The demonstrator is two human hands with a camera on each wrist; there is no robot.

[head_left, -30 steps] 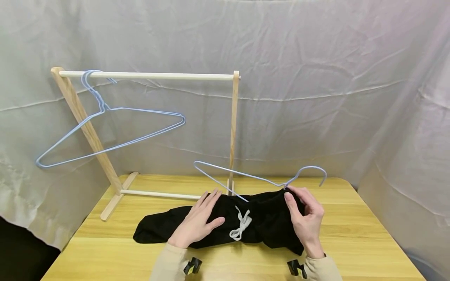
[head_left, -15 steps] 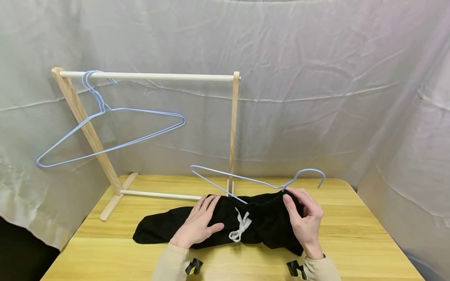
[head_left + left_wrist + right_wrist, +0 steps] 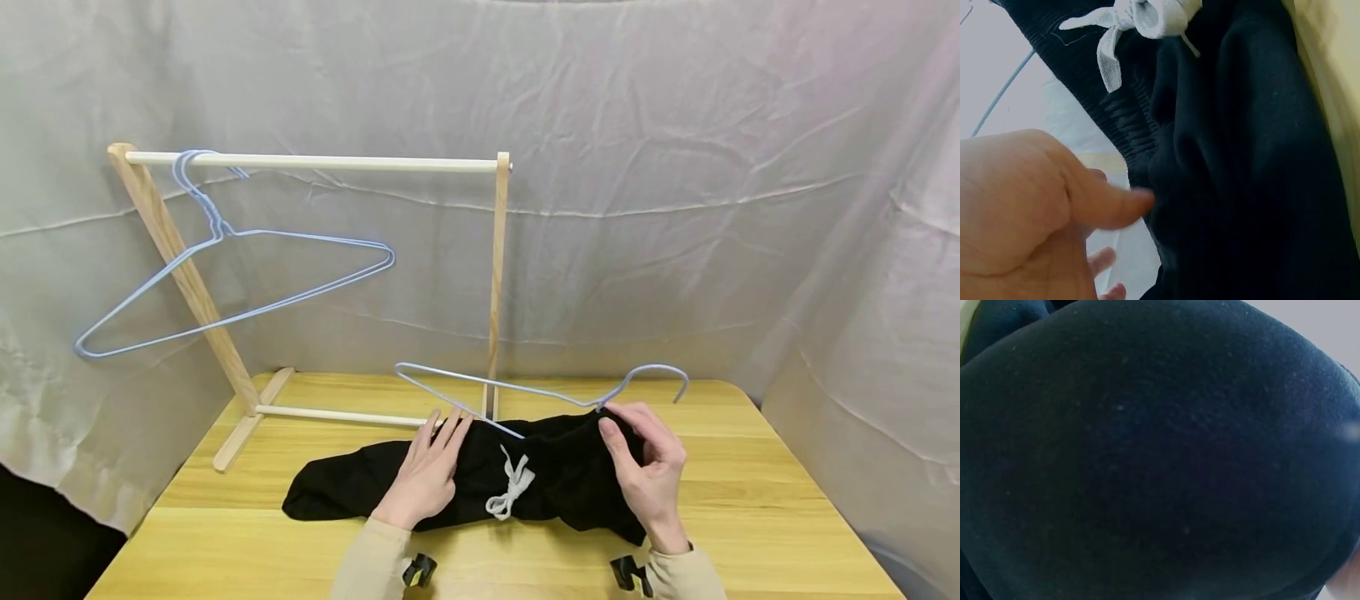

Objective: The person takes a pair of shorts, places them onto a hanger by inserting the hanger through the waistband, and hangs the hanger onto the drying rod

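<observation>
Black drawstring pants (image 3: 555, 471) lie crosswise on the table, their white cord (image 3: 512, 487) tied in a bow. A blue wire hanger (image 3: 517, 386) has its right part inside the waist opening; its left arm sticks out above the waistband, and its hook points right. My right hand (image 3: 651, 467) pinches the waistband near the hanger's neck. My left hand (image 3: 427, 475) rests on the pants left of the bow, fingers extended across the waist edge. In the left wrist view, my thumb (image 3: 1116, 206) is beside the gathered waistband (image 3: 1129, 125). Black cloth (image 3: 1160, 456) fills most of the right wrist view.
A wooden rack (image 3: 498, 275) with a white top rail (image 3: 337, 162) stands at the back left. Blue hangers (image 3: 232, 233) hang at the rail's left end. Grey cloth (image 3: 675, 208) encloses the wooden table (image 3: 750, 500) at the back and sides.
The blue hanger has shifted left and slightly down, its right part staying in the pants. My right hand has moved a little left with it. My left thumb has drawn in toward the fingers.
</observation>
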